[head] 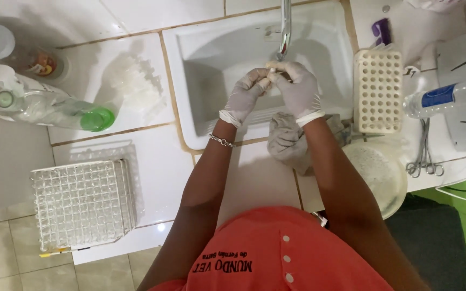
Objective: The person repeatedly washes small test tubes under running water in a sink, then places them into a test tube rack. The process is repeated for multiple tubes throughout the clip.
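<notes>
1. A small pale tube [270,69] is pinched between the fingertips of both gloved hands, under the tap [285,27] and over the sink [200,48]; its far end is hidden by the gloves.
2. The left hand [245,96] is clenched on the tube's near side, fingers curled, wrist bent upward; a bracelet [221,140] is worn just below the glove cuff.
3. The right hand [296,89] is closed over the tube from above, touching the left fingertips.
4. Both forearms are stretched forward from the body and brought together over the basin.
5. A grey cloth [289,143] is draped on the sink's edge just beneath the right wrist.
6. A white rack [378,90] with holes stands on the counter [152,167] right of the right hand; a wire rack [82,203] lies well apart, left of the left arm.
</notes>
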